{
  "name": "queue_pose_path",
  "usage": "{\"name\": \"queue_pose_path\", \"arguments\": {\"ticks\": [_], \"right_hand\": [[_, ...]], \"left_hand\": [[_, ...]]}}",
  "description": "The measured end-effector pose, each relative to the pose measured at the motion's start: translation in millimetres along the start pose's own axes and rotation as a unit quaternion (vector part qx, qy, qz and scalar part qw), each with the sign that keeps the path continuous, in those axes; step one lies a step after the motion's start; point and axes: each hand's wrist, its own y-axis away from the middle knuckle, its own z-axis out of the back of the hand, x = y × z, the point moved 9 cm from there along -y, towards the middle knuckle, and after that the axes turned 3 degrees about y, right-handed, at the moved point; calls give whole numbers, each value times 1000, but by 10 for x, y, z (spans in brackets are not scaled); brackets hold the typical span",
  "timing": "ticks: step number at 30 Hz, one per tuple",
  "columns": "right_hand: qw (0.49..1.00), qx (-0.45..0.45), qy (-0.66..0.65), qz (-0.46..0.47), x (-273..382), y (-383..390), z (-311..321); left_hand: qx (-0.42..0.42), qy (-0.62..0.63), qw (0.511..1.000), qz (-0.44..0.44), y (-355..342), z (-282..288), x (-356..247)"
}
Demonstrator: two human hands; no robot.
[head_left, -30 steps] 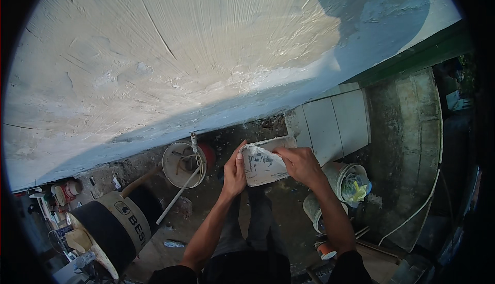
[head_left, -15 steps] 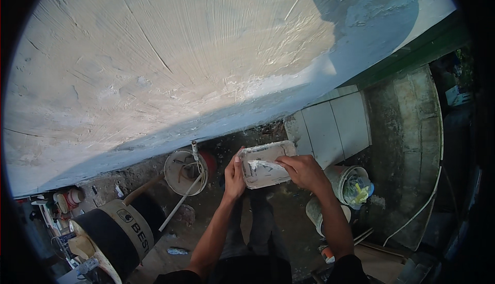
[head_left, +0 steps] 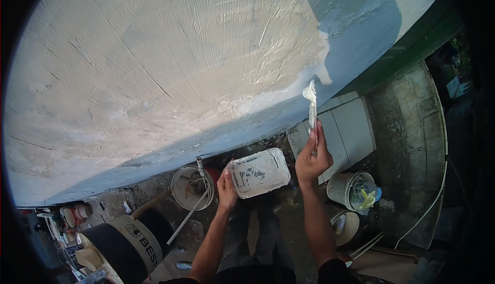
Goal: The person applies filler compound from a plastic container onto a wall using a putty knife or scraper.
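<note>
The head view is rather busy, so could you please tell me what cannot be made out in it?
In the head view:
- Left hand: fingertips beneath the whitish tray, hidden by it.
- Tool: handle mostly covered by the right hand; blade outline masked by white paste.
- Black-and-cream drum: partly cut off by the lower edge.
- Bucket: inside partly hidden by clear plastic.

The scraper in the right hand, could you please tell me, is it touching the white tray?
Apart: the head view shows pale tiles in the gap between the scraper, raised in the right hand, and the white tray.
</note>
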Motion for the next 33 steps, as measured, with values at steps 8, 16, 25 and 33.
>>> {"name": "queue_pose_path", "arguments": {"ticks": [8,16,25,33], "right_hand": [[977,107,107,150,440,322,-1021],[963,214,80,144,472,858,-1289],[956,248,-110,-111,150,404,-456],[873,341,-247,-245,-397,-561,-430]], "left_hand": [[-5,-34,999,5,145,193,71],[-15,-35,999,21,180,359,29],[-12,-33,999,4,137,464,68],[-2,-55,998,-10,171,363,23]]}}
